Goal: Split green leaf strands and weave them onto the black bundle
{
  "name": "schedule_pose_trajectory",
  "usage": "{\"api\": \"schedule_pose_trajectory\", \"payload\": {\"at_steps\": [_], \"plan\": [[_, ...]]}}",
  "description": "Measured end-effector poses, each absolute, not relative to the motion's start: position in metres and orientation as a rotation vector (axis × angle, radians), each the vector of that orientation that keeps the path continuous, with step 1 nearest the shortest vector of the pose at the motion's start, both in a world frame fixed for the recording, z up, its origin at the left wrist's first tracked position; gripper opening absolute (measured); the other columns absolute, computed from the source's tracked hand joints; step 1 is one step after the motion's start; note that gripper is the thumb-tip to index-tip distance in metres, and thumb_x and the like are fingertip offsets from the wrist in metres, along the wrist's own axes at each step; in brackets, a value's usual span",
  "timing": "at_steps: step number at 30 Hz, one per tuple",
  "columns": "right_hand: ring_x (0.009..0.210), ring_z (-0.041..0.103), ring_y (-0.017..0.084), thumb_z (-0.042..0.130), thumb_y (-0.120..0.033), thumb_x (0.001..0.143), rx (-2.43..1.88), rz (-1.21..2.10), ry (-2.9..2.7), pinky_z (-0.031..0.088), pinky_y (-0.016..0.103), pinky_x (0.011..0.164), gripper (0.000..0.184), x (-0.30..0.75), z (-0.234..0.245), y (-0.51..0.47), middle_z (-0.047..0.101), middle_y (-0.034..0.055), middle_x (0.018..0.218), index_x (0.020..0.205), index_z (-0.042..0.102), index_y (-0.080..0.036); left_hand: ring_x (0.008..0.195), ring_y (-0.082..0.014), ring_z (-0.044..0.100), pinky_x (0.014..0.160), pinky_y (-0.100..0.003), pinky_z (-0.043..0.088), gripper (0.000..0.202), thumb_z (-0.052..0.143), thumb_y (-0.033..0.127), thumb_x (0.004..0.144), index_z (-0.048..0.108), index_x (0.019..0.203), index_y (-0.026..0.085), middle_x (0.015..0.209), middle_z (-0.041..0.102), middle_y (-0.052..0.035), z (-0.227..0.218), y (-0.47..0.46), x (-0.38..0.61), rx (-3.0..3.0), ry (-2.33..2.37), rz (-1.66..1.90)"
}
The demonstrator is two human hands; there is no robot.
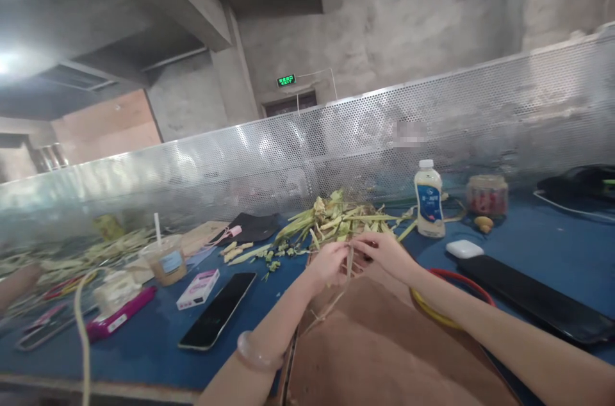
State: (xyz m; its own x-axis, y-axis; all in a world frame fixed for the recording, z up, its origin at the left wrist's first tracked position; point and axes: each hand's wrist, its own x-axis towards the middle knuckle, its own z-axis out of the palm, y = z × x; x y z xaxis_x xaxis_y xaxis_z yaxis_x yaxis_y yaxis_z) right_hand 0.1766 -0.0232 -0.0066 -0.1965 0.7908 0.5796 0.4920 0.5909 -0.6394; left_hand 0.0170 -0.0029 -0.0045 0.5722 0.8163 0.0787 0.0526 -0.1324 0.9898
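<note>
My left hand (330, 263) and my right hand (384, 253) meet above a brown board (379, 342). Their fingertips are pinched together around a thin, pale plant strip (350, 262). One end of it hangs down from between my fingers. Another thin pale strand (331, 311) trails over the board's left side. Just behind my hands lies a heap of yellow-green plant strips (350, 217), with small dark and green scraps (273, 255) to its left. My fingers partly hide where the strip is gripped. A translucent bangle (254, 353) circles my left wrist.
Left on the blue table are a black phone (218, 310), a pink-white box (198, 289) and a straw cup (166, 259). On the right stand a bottle (429, 201) and a jar (487, 196). A perforated metal screen (336, 143) runs behind. Another person's hand (19, 284) shows far left.
</note>
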Motion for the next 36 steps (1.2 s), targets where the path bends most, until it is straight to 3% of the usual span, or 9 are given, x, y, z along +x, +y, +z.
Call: {"api": "schedule_pose_trajectory", "payload": {"at_steps": [6, 23, 29, 36], "plan": [[0.073, 0.056, 0.015, 0.046, -0.033, 0.083, -1.021, 0.199, -1.944, 0.041, 0.026, 0.068, 0.025, 0.175, -0.007, -0.022, 0.065, 0.0031, 0.078, 0.080, 0.068, -0.021, 0.061, -0.0150, 0.058, 0.062, -0.029, 0.045, 0.021, 0.045, 0.025, 0.076, 0.061, 0.081, 0.013, 0.074, 0.066, -0.0066, -0.008, 0.003, 0.015, 1.642, 0.749, 0.787], [0.065, 0.052, 0.013, 0.048, -0.020, 0.080, -1.001, 0.019, -1.959, 0.039, 0.024, 0.061, 0.020, 0.176, -0.009, -0.021, 0.063, 0.0028, 0.074, 0.075, 0.067, -0.019, 0.063, -0.0175, 0.060, 0.062, -0.029, 0.045, 0.027, 0.045, 0.024, 0.074, 0.063, 0.091, 0.015, 0.070, 0.067, -0.0050, -0.012, 0.007, 0.014, 1.728, 0.792, 0.746], [0.066, 0.053, 0.012, 0.048, -0.018, 0.079, -0.990, 0.020, -1.934, 0.039, 0.023, 0.061, 0.019, 0.177, -0.009, -0.021, 0.062, 0.0031, 0.077, 0.076, 0.067, -0.019, 0.058, -0.0160, 0.060, 0.059, -0.028, 0.045, 0.029, 0.041, 0.033, 0.079, 0.061, 0.084, 0.012, 0.071, 0.067, -0.0078, -0.003, 0.003, 0.015, 1.587, 0.841, 0.859], [0.061, 0.051, 0.011, 0.050, -0.022, 0.080, -1.029, 0.046, -1.954, 0.038, 0.023, 0.059, 0.019, 0.177, -0.008, -0.020, 0.063, 0.0015, 0.069, 0.076, 0.069, -0.021, 0.066, -0.0177, 0.061, 0.064, -0.030, 0.046, 0.030, 0.055, 0.041, 0.074, 0.060, 0.080, 0.012, 0.074, 0.067, -0.0080, -0.008, 0.008, 0.015, 1.657, 0.856, 0.882]]}}
